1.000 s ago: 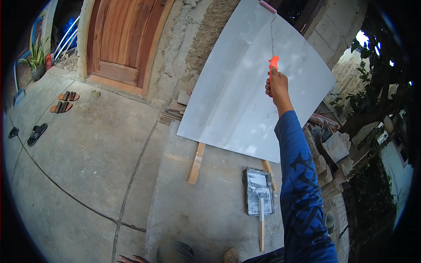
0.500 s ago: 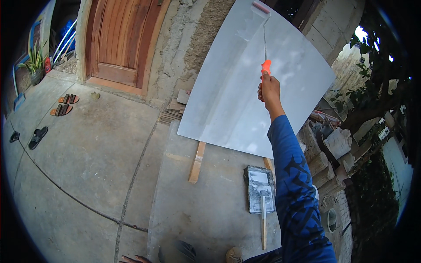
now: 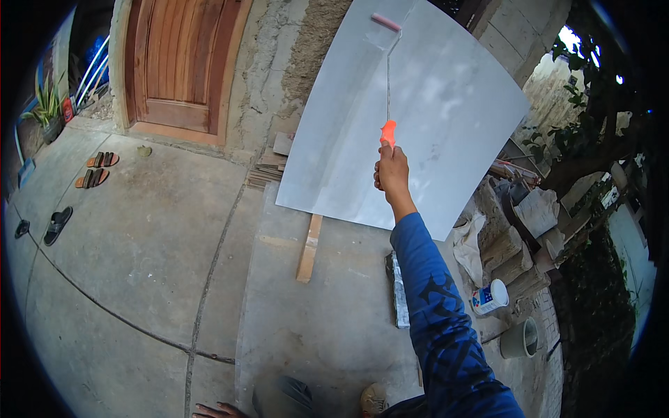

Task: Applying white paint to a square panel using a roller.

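Head view shows the right hand [image 3: 392,173] clenched around the orange handle of a paint roller [image 3: 387,70] pressed near the top of the leaning white board [image 3: 446,139], mid-stroke; the left hand [image 3: 217,410], barely visible, cannot be judged.

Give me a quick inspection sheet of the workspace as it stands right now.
Surface: grey panel leans tilted against the rough wall, its lower edge above a wooden batten.
Job's things: paint roller near the panel's top edge; paint tray on the concrete.
Clutter: white bottle, grey bucket, rubble at right.
Hands: right hand grips the orange handle; left hand low at the picture's edge, holding nothing visible.
Cables: nothing seen.
Surroundings: wooden door, sandals, trees.
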{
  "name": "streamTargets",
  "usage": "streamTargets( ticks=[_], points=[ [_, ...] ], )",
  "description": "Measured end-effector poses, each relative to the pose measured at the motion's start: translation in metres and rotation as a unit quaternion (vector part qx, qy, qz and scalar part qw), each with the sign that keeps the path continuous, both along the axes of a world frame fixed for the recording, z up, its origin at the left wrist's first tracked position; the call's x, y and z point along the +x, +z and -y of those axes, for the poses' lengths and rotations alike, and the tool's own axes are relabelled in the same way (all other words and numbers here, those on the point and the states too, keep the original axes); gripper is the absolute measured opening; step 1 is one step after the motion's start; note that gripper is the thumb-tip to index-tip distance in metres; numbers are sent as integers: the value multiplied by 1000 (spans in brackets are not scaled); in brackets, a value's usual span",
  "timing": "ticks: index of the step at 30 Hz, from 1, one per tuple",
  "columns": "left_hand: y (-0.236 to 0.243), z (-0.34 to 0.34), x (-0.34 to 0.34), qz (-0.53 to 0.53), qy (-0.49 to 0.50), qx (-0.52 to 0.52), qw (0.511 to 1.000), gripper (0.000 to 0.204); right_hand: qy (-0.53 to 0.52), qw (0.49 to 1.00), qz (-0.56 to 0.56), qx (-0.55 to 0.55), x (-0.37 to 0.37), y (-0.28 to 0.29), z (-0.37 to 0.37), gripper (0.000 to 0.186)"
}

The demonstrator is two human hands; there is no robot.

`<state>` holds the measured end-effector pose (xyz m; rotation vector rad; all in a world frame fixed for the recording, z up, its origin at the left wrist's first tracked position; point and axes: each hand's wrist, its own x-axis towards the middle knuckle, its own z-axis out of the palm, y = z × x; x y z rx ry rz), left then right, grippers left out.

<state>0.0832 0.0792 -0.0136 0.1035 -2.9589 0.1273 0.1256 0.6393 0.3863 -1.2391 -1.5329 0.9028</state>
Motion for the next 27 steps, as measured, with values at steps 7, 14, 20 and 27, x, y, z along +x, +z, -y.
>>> streamTargets(
  ticks=[7,14,20,27],
  points=[
    [1,1,1,15,15,-2,1000,66,-15,1000,11,-19,1,-70,18,37],
    [3,1,0,33,28,-8,999,66,-22,999,41,-22,9,-131,36,35],
    [-3,1,0,49,41,-15,998,66,-20,997,58,-57,14,-176,62,36],
    [-24,9,0,65,61,-26,996,66,-18,991,100,-85,19,-232,90,37]
  ],
)
